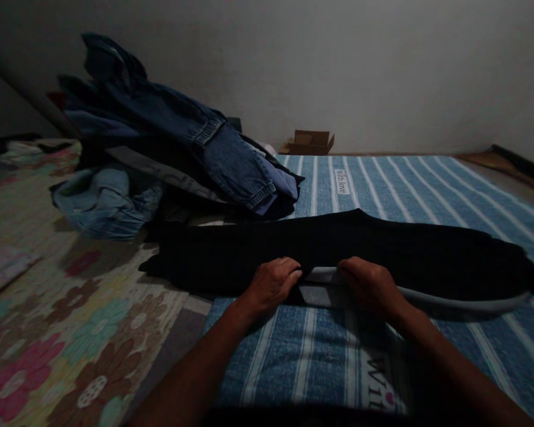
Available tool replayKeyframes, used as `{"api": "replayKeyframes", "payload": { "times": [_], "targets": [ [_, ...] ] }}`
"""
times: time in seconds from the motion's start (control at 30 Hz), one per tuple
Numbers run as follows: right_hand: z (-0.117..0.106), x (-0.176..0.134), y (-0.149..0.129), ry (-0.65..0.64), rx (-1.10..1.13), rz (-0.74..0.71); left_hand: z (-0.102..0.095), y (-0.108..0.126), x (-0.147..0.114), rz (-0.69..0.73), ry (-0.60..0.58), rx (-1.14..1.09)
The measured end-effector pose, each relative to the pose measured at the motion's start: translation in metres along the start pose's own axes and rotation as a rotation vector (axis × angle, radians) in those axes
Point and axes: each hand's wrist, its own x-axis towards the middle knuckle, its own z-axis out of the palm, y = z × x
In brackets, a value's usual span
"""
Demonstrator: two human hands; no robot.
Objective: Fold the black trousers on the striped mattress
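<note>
A long black garment with a grey stripe (pixel 258 243) lies flat across the bed, its length running left to right. At its near edge my left hand (pixel 273 280) is closed, thumb and fingers pinching the cloth. A short way to the right, my right hand (pixel 369 283) is closed on the same edge. Between both hands a pale grey piece of the fabric (pixel 324 274) is turned up. The exact kind of garment is hard to tell in the dim light.
Behind on the left rises a heap of clothes with a dark denim garment (pixel 178 115) on top. A light blue denim piece (pixel 109 201) lies beside it. Blue striped bedding (pixel 289 356) meets a floral sheet (pixel 93 332). By the wall stands a cardboard box (pixel 311 142).
</note>
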Motion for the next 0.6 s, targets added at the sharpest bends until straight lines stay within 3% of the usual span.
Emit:
{"api": "replayKeyframes", "payload": {
  "times": [0.27,0.43,0.6],
  "targets": [
    [0.007,0.001,0.002,0.109,-0.132,-0.124,0.005,-0.004,0.002,-0.021,0.063,-0.031],
    [0.009,-0.004,-0.009,0.221,-0.187,-0.251,0.005,-0.003,0.001,-0.01,0.068,-0.009],
    [0.015,-0.004,-0.02,0.244,-0.211,-0.343,0.004,-0.001,0.001,0.003,0.086,-0.014]
  ]
}}
